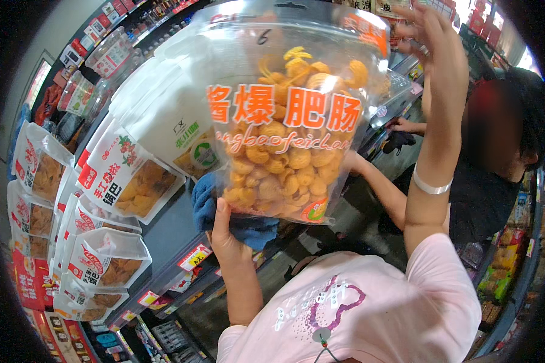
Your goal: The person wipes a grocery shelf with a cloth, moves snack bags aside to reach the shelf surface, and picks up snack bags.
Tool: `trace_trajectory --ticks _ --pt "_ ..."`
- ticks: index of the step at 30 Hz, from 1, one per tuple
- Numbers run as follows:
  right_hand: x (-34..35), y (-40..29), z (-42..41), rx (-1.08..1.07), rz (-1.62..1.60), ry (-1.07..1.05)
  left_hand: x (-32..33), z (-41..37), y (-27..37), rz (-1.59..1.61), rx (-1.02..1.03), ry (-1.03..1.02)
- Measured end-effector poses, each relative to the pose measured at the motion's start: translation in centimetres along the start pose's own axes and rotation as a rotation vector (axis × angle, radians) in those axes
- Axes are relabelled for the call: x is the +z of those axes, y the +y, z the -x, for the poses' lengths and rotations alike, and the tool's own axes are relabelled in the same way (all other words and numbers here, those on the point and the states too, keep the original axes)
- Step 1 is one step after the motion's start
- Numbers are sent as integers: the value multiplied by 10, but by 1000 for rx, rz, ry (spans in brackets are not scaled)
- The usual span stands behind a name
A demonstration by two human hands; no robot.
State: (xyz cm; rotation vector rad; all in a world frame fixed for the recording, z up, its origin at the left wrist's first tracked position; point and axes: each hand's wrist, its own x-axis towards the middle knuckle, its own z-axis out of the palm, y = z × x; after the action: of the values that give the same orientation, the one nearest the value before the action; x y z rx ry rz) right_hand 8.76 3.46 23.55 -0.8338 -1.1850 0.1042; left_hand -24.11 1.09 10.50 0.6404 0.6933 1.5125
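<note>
A clear stand-up pouch of curled orange snack pieces (281, 168) hangs upright in front of me, with orange writing across it. My left hand (227, 236) grips it at the lower left corner, thumb on the front; the other fingers are hidden. A dark blue cloth (254, 231) is bunched behind and below the pouch, at the same hand. Up beside the pouch's top right corner, my right hand (424, 34) is raised with fingers apart. It is blurred and shows nothing held.
White pouches of crisp snacks (131, 177) crowd the grey shelf (163, 249) on my left, above price tags (195, 257). Plastic jars (111, 52) stand farther back. A person in black (481, 204) is close on my right, one forearm (386, 190) reaching behind the pouch. More shelves (508, 272) run along the right.
</note>
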Motion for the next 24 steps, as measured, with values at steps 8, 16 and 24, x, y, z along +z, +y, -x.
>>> trace_trajectory --ticks 8,16,24 --pt "48 6 127 452 -515 186 13 19 -17 -265 94 -211" --pt "37 7 157 612 -292 -349 59 4 7 21 132 -405" --pt "73 4 166 795 -712 -271 -46 -14 -37 -290 -271 -499"
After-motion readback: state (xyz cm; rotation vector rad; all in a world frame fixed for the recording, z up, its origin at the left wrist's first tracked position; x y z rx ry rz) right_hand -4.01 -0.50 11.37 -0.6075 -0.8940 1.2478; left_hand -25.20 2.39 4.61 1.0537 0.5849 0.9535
